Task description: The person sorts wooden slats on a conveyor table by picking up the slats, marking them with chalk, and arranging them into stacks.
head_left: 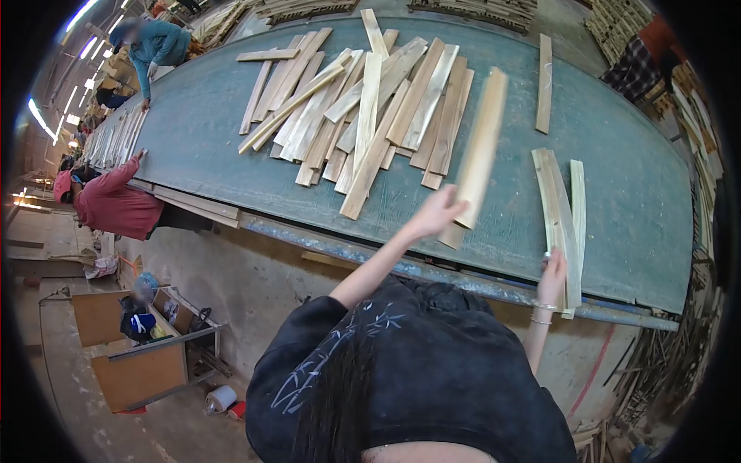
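Observation:
My left hand (441,213) is closed on the near end of a pale wooden slat (483,139), which is smeared by motion and angled over the table. Another slat end (452,235) shows just below that hand. On the right, my right hand (553,276) is closed around the near end of a wooden slat (546,193). Two more slats lie right beside it, one of them a narrow light strip (577,231). Left of my left hand, a loose pile of wooden slats (370,108) lies crisscrossed on the green table (255,185).
A single slat (545,85) lies farther back on the right. Two people, one in a red top (120,202) and one in a blue top (158,50), stand at the table's left end by a row of slats (116,139). Wood stacks (475,11) stand behind.

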A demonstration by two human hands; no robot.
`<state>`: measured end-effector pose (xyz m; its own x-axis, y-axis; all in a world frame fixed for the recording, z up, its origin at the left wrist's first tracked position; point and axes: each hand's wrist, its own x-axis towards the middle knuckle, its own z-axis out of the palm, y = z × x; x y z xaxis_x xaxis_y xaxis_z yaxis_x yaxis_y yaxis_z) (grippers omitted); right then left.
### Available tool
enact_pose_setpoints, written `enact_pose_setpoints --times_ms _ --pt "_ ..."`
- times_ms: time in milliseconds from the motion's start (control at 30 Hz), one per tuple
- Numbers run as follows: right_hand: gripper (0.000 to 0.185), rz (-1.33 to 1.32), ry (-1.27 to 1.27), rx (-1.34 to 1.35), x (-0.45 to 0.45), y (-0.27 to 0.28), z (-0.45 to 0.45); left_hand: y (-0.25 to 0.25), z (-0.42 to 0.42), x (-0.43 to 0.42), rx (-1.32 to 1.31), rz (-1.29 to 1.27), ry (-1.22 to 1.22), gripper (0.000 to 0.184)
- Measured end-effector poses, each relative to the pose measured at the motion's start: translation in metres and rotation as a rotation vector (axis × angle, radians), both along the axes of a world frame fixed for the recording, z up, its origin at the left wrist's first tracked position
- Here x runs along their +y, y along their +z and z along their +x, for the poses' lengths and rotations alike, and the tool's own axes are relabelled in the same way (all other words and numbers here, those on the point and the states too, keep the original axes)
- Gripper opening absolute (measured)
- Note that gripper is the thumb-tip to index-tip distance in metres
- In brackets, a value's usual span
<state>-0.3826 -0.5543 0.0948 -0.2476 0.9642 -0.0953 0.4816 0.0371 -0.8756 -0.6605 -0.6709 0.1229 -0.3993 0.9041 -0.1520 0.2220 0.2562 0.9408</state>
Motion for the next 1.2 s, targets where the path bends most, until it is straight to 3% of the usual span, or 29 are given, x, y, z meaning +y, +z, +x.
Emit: enact_pose_setpoints --times_ms 33,67,100,167,200,233,267,300,333,367,433,533,600,700,800,867,933,967,1000,1067,1100,1133,1167,1200 --pt "0.032 0.002 -0.066 0.05 0.006 0.006 0.006 0.004 0.016 0.009 0.038 -0.05 -0.119 0.044" --pt "0.032 0.007 -0.132 0.1 0.011 0.014 0.01 0.004 0.021 0.018 -0.038 -0.141 -0.437 0.055" --pt "0.032 0.008 -0.129 0.099 0.014 0.022 0.012 0.005 0.017 0.02 -0.04 -0.14 -0.434 0.055" --pt "0.033 0.023 -0.231 0.186 0.021 0.034 0.012 0.014 0.0 0.022 0.055 -0.226 -0.861 0.065" --pt "0.033 0.03 -0.24 0.171 0.024 0.037 0.013 0.033 -0.027 0.021 0.084 -0.355 -0.82 0.068" --pt "0.033 0.034 -0.235 0.173 0.028 0.033 0.016 0.022 -0.057 0.018 0.209 -0.305 -0.606 0.068" --pt "0.033 0.011 -0.216 0.157 0.032 0.026 0.021 0.011 -0.096 0.014 0.214 -0.256 -0.422 0.057" --pt "0.032 -0.011 -0.198 0.142 0.035 0.023 0.024 0.018 -0.129 0.006 0.496 -0.476 -0.05 0.044" --pt "0.032 0.0 -0.226 0.118 0.03 0.026 0.016 0.0 -0.169 0.003 0.769 -0.686 0.235 0.044" --pt "0.032 0.002 -0.222 0.118 0.028 0.024 0.015 -0.023 -0.213 -0.007 0.928 -0.724 0.441 0.053" --pt "0.032 -0.085 -0.149 0.095 0.027 0.013 0.01 -0.044 -0.263 -0.025 1.192 -0.553 0.586 0.059" --pt "0.032 -0.063 -0.129 0.088 0.019 0.008 -0.014 -0.072 -0.292 -0.026 1.132 -0.482 0.41 0.058" --pt "0.032 -0.073 -0.134 0.041 0.011 0.012 -0.032 -0.076 -0.293 -0.017 1.137 -0.515 0.43 0.057" --pt "0.033 -0.179 -0.061 0.102 0.011 0.004 -0.049 -0.05 -0.286 -0.019 1.149 -0.522 0.466 0.048" --pt "0.032 -0.12 -0.003 0.096 0.003 0.011 -0.07 -0.034 -0.282 -0.045 1.029 -0.571 0.395 0.039" --pt "0.031 -0.108 0.035 0.119 -0.003 0.017 -0.084 -0.034 -0.283 -0.067 0.192 -0.419 0.217 0.029" --pt "0.031 -0.136 0.085 0.138 -0.004 0.015 -0.086 0.012 -0.212 -0.084 -0.224 -0.201 0.233 0.03" --pt "0.031 -0.161 0.127 0.154 -0.007 0.014 -0.086 0.021 -0.181 -0.087 -0.217 -0.196 0.271 0.031" --pt "0.031 -0.164 0.101 0.146 -0.012 0.02 -0.091 -0.002 -0.171 -0.094 -0.25 -0.172 0.129 0.034" --pt "0.031 -0.155 0.112 0.152 -0.016 0.024 -0.091 0.015 -0.113 -0.089 -0.385 -0.12 0.093 0.036" --pt "0.031 -0.138 0.133 0.154 -0.018 0.026 -0.089 0.006 -0.096 -0.085 -0.564 -0.094 0.022 0.038" --pt "0.031 -0.145 0.116 0.151 -0.02 0.029 -0.087 -0.002 -0.079 -0.08 -0.581 -0.076 -0.063 0.038" --pt "0.031 -0.144 0.093 0.145 -0.021 0.03 -0.084 0.004 -0.052 -0.075 -0.556 -0.127 0.089 0.036" --pt "0.031 -0.126 0.095 0.159 -0.022 0.029 -0.081 -0.002 -0.035 -0.068 -0.553 -0.128 0.07 0.034"
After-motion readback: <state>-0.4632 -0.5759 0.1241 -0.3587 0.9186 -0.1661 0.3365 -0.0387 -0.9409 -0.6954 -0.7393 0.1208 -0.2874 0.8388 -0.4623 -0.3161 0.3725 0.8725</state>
